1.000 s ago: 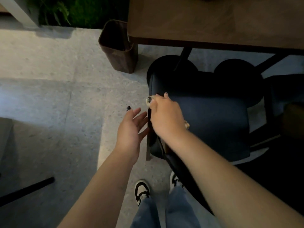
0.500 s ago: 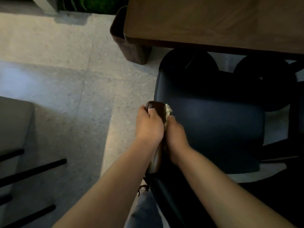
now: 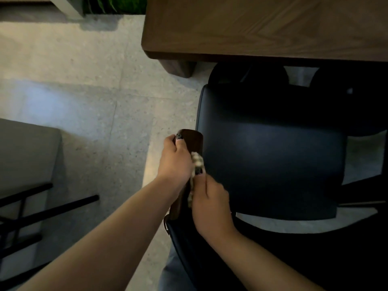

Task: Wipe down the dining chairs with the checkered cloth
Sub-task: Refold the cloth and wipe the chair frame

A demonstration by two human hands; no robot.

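Open stone floor (image 3: 79,97) is lying to the left of the dark chair (image 3: 270,156), giving the arms free approach from that side. The wooden table (image 3: 262,28) is overhanging the chair's far edge, closing off the space there. A grey bench (image 3: 25,156) with black bars is crowding the near left.

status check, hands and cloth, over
Left hand grips armrest. Right hand holds cloth against it. Chair pulled out from table; nothing in the way.
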